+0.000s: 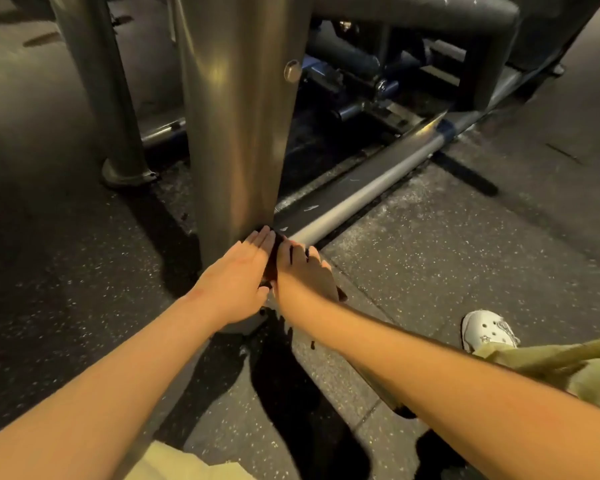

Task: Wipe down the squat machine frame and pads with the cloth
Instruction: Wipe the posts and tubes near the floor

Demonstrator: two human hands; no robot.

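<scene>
1. Both hands are down at the foot of the thick steel post (236, 133) of the squat machine, just above the floor (465, 237). The dark cloth (274, 252) is sandwiched between them, against the right-hand edge of the post.
2. The left hand (238, 271) lies with its fingers straight and together, flat on the metal and touching the cloth's edge. The right hand (307, 277) is spread over the cloth; its fingers look pressed down rather than bunched round it, though shadow makes that hard to judge.
3. The post's long axis runs straight up from the fingers, so the unwiped length lies above and ahead of them. The right hand, which carries the cloth, is the better placed to sweep upward.
4. A floor rail (361, 188) leads away to the right from just beside the hands.
5. Most of the cloth is hidden under the right palm, and the post's base plate is covered by the wrists. The parts behind the post are dark and tangled, so I cannot pick out the pads.
</scene>
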